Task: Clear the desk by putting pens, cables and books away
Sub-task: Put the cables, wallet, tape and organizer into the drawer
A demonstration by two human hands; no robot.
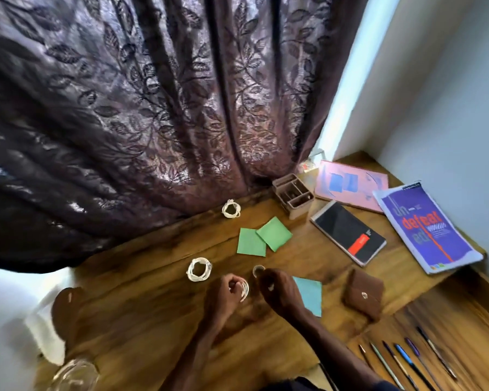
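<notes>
Fingers of the left hand (223, 292) curl round a white cable coil (244, 291), mid-counter (153, 320). The right hand (280, 289) is curled just beside it, a small ring (259, 270) at its tips; gripping or not, can't tell. Second coil (198, 269) just left, pens (404, 356) at the front-right corner, books (347, 232) along the right edge.

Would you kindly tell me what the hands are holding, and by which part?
The left hand grips a coiled white cable by one side of its loops. The right hand curls beside a small round object; whether it holds it cannot be told.
</notes>
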